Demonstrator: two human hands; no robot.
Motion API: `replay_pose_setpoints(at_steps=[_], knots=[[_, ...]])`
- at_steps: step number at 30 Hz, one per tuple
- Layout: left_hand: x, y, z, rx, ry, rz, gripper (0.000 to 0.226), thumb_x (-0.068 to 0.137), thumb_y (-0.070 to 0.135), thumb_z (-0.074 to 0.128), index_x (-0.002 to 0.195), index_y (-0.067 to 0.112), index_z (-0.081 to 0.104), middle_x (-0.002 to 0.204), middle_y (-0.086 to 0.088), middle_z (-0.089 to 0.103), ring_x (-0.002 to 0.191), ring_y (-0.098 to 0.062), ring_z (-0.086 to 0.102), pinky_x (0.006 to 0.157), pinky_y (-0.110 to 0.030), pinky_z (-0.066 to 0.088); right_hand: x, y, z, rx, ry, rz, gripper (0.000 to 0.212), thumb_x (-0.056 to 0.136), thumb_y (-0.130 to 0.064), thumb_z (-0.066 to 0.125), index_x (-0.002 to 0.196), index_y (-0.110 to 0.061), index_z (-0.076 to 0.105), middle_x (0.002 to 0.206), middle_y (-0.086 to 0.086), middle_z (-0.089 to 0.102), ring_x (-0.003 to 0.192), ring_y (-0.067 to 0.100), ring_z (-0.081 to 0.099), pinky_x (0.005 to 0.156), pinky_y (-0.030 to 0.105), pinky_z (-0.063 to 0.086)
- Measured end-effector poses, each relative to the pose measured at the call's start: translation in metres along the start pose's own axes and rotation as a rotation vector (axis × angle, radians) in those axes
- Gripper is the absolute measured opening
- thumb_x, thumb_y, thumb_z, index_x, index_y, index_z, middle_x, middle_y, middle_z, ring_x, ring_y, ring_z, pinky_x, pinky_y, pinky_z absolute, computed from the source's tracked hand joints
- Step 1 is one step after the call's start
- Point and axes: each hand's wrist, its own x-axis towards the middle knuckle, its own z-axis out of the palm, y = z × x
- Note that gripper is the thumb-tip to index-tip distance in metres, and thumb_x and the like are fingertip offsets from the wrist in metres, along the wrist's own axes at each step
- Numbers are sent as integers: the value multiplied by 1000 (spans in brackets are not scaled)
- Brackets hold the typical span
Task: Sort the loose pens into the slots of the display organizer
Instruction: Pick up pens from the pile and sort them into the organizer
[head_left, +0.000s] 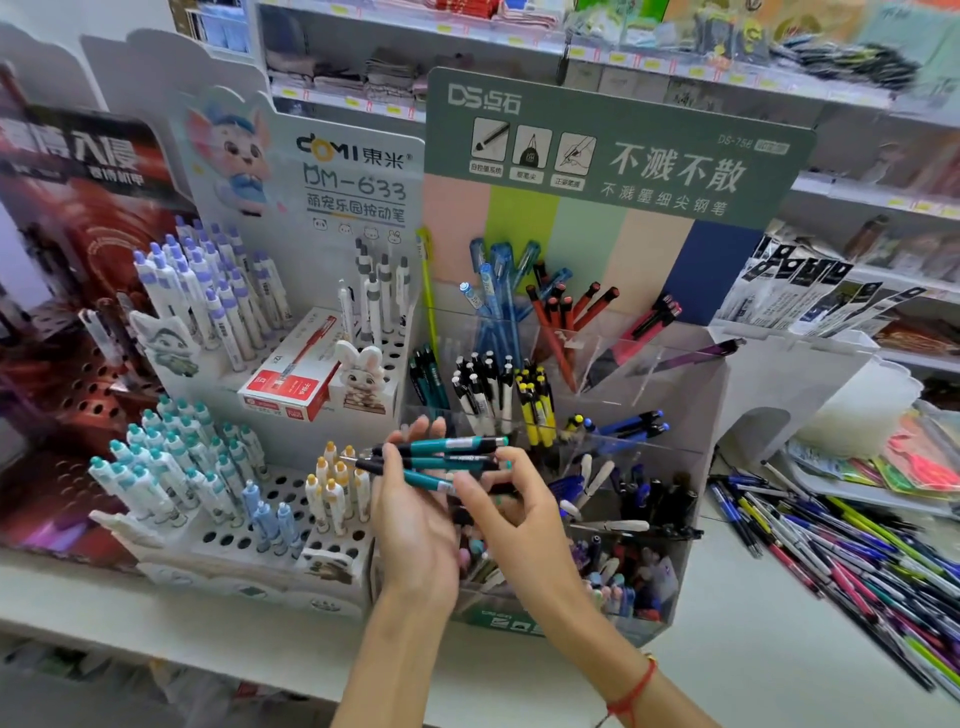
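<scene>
Leftmost, a white perforated pen stand (291, 488) stocked with capped pens, a red box (291, 382) lying on its upper tier. Just right, left hand (415, 512) palm-up, fingers loosely curled under a bundle of teal pens (441, 460) held level before the clear display organizer (644, 447). Beside it, right hand (511, 512), thumb and forefinger pinching the bundle's lower pens, red cord at the wrist. Behind, slots holding teal, white, yellow, blue, red pens. Far right, loose pens (852, 561) heaped on the white shelf (727, 670).
</scene>
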Motion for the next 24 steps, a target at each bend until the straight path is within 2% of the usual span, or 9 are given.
replay_pose_setpoints(at_steps=[2, 4, 8, 11, 13, 16, 19, 21, 24], knots=[[0, 4, 3, -17, -49, -68, 43, 104, 35, 25, 126, 18, 59, 125, -5, 64, 117, -22, 59, 100, -45, 43, -1, 2, 2, 22, 8, -30, 33, 81, -39, 73, 110, -33, 59, 96, 2, 66, 58, 22, 56, 55, 34, 49], [-1, 6, 5, -25, -103, -135, 44, 103, 36, 26, 125, 23, 62, 123, -3, 65, 115, -20, 60, 94, -42, 47, 1, -3, 6, 85, 55, -82, 42, 78, -29, 76, 115, -24, 58, 104, 4, 69, 69, 26, 67, 61, 31, 56], [0, 3, 9, -2, -215, -239, 42, 102, 34, 33, 124, 16, 63, 124, -12, 65, 112, -21, 63, 91, -33, 46, 22, -22, 7, 124, 139, -280, 28, 80, -24, 76, 104, -15, 65, 104, 5, 71, 95, 19, 69, 83, 34, 57], [10, 12, 10, 88, -272, -200, 41, 100, 31, 39, 132, 10, 54, 129, -12, 61, 123, -20, 56, 106, -37, 39, 46, -33, 4, -135, 110, -430, 11, 89, -23, 66, 89, -13, 62, 86, -4, 68, 84, 14, 68, 79, 31, 56], [16, 21, 9, 272, -300, -135, 38, 97, 34, 46, 125, 14, 59, 122, -5, 67, 118, -15, 60, 100, -35, 45, 61, -44, 0, -254, 110, -519, 9, 93, -17, 61, 87, -10, 58, 76, -7, 63, 71, 8, 65, 68, 24, 54], [29, 28, -10, 815, -101, 303, 31, 91, 31, 59, 121, 22, 58, 108, 7, 70, 103, -7, 65, 85, -18, 49, 90, -58, -8, -297, 164, -583, 11, 94, -14, 58, 85, -8, 57, 72, -11, 59, 65, 3, 60, 65, 21, 51], [41, 38, -26, 1260, 203, 815, 41, 88, 24, 64, 128, 23, 51, 126, 5, 55, 117, -10, 50, 94, -12, 37, 120, -57, -10, -556, 141, -598, 17, 92, -28, 61, 83, -14, 60, 70, -2, 63, 63, 19, 61, 61, 38, 52], [54, 46, -30, 1432, 188, 986, 56, 86, 19, 66, 138, 18, 43, 143, -2, 41, 132, -14, 35, 109, -14, 24, 134, -52, -7, -805, 89, -596, 21, 90, -36, 60, 84, -16, 61, 69, 3, 66, 62, 25, 61, 56, 38, 50], [69, 53, -28, 1699, 49, 1111, 67, 85, 8, 65, 145, 16, 36, 151, -4, 33, 142, -18, 25, 117, -36, 21, 144, -49, 0, -1168, 11, -504, 29, 91, -42, 58, 83, -15, 59, 72, 5, 66, 70, 27, 63, 56, 35, 46]])
